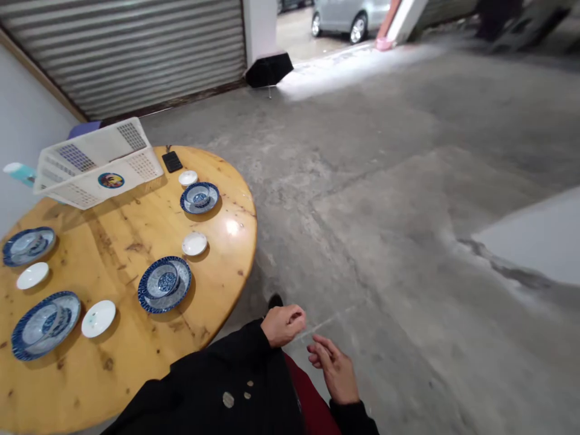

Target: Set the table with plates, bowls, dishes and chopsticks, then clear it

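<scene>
My left hand [284,325] is just off the table's right edge, above the floor, with its fingers curled in and nothing visible in them. Close beside it on the right, my right hand [334,367] has loosely bent fingers, somewhat apart, and holds nothing that I can see. The two hands do not touch. Nearest on the round wooden table [217,290] is a blue-patterned plate [180,295] with a clear glass bowl [162,281] on it. A small white dish [194,243] lies just behind that plate.
More plates with bowls, such as one plate [72,300] at front left, and white dishes [98,318] stand around the table. A white plastic basket [131,163] and a black phone-like object [172,161] lie toward the back. Concrete floor [385,181] spreads rightward to a white block [539,235].
</scene>
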Demonstrator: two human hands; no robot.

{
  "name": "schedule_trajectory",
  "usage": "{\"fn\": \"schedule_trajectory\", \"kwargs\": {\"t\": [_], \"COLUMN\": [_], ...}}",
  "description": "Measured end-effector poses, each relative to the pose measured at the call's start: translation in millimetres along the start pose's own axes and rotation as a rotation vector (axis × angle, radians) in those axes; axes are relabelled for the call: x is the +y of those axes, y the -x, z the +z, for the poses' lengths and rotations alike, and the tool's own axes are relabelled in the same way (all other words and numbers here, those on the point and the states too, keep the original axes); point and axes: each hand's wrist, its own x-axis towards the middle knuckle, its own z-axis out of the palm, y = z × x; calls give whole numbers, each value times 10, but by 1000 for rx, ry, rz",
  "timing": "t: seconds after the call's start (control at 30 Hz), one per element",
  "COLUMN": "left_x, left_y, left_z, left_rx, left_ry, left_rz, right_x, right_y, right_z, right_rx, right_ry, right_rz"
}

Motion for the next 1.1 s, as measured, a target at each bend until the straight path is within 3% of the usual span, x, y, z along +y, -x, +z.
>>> {"fn": "schedule_trajectory", "kwargs": {"t": [0.13,0.27,0.37,0.5,0.67,0.77,0.93,1.1], "left_x": [255,372,365,325,324,405,722,949], "left_y": [-684,-1133,-1354,-1616,-2106,-2527,-3286,-3878], "left_z": [-315,-618,-748,-865,-1098,-1308,-1657,-1848], "left_rx": [55,103,135,202,373,512,730,819], "left_ry": [43,91,135,196,241,252,302,344], "left_rz": [27,-26,-65,-116,-170,-215,-310,-356], "right_x": [-478,-887,-1093,-1370,-1825,-2212,-3054,-3675], "right_y": [-647,-1187,-1521,-1975,-2813,-3441,-4404,-5231], "right_z": [-289,-367,-261,-31,169,228,216,219], "right_rx": [62,47,-18,-199,-365,-468,-564,-582], "right_ry": [125,191,213,243,274,310,372,424], "right_rz": [-12,-4,4,36,9,-27,-95,-102]}}
